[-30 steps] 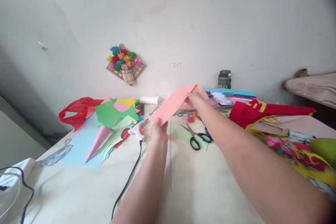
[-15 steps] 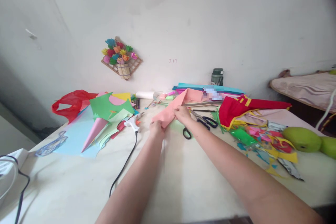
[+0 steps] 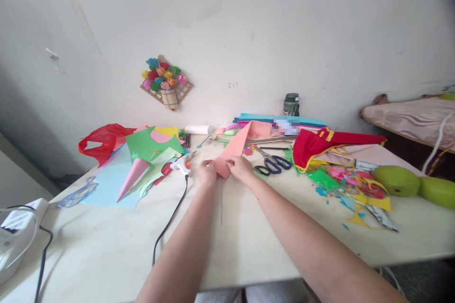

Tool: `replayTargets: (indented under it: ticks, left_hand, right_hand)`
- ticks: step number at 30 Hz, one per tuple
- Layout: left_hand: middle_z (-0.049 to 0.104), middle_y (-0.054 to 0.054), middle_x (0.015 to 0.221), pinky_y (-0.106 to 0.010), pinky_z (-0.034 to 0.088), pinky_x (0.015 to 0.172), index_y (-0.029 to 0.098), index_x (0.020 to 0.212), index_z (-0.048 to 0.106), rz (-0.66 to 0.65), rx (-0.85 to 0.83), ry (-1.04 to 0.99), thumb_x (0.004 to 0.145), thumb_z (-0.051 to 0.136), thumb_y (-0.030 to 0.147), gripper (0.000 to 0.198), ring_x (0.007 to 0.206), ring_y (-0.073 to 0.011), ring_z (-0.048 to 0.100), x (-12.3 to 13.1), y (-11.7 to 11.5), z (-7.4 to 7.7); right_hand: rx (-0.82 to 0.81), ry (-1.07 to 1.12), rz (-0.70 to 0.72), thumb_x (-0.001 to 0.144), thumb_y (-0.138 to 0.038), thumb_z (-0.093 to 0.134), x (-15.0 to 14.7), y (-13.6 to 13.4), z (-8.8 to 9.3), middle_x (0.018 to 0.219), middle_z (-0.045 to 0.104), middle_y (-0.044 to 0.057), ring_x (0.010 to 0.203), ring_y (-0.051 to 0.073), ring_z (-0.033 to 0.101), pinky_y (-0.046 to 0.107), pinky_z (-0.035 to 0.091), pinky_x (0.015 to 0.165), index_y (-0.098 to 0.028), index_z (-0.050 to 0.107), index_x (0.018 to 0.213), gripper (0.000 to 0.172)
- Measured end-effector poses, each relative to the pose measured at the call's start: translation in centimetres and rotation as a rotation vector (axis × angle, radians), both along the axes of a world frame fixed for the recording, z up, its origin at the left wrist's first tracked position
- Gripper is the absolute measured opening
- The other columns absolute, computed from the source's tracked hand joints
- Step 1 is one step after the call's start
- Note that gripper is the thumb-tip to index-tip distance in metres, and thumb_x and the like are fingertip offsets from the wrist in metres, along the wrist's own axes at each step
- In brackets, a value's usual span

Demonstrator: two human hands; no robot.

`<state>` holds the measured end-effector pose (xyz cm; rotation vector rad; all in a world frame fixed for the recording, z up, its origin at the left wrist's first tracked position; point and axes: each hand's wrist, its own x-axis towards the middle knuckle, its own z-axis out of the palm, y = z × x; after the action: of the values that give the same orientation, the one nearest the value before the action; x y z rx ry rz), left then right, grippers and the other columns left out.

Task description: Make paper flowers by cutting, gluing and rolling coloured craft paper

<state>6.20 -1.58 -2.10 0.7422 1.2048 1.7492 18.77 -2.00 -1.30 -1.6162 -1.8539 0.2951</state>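
A folded sheet of salmon-pink paper is held between my hands above the middle of the table, its peak pointing up and away. My left hand pinches its lower left edge. My right hand grips the lower right part, with fingertips against the paper. Below the paper a thin dark rod or wire runs toward me; where its far end goes is hidden. Just right of my right hand lie dark-handled scissors. A white glue gun with a black cord rests left of my left hand.
Coloured paper sheets, a pink paper cone and a red plastic bag lie at left. At right are a red and yellow cloth, paper scraps and green cushion-like objects. A dark bottle stands at the back.
My right hand has moved down and left along the paper, closer to my left hand. The paper has tilted more upright. The camera view has shifted slightly.
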Motion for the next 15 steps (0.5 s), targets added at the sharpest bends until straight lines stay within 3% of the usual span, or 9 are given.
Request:
replayTargets:
  ticks: [3, 11, 15]
  left_hand:
    - [0.058, -0.004, 0.058, -0.031, 0.047, 0.071, 0.019, 0.056, 0.056, 0.061, -0.057, 0.124, 0.06, 0.057, 0.009, 0.011, 0.077, -0.022, 0.06, -0.2, -0.4, 0.6]
    - [0.05, -0.001, 0.047, -0.031, 0.042, 0.08, 0.023, 0.052, 0.061, 0.164, -0.01, 0.319, 0.058, 0.064, 0.015, 0.011, 0.081, -0.0224, 0.058, -0.4, -1.4, 1.8]
    - [0.052, -0.001, 0.049, -0.031, 0.04, 0.082, 0.023, 0.057, 0.065, 0.155, 0.035, 0.347, 0.055, 0.068, 0.014, 0.009, 0.084, -0.0228, 0.057, 0.1, -1.5, 1.7]
  right_hand:
    - [0.004, 0.0, -0.01, 0.076, -0.028, 0.047, 0.2, 0.1, -0.1, 0.097, 0.066, -0.001, 0.09, 0.018, 0.059, 0.028, 0.043, 0.072, -0.029, 0.064, 0.095, 0.026]
    - [0.016, 0.056, -0.039, 0.075, -0.029, 0.049, 0.4, 0.2, -0.1, 0.091, 0.067, 0.001, 0.086, 0.019, 0.059, 0.029, 0.042, 0.07, -0.028, 0.066, 0.091, 0.023]
    - [0.018, 0.238, -0.02, 0.075, -0.031, 0.048, 0.2, 0.4, 0.1, 0.08, 0.067, 0.002, 0.077, 0.017, 0.059, 0.025, 0.042, 0.067, -0.022, 0.066, 0.079, 0.021]
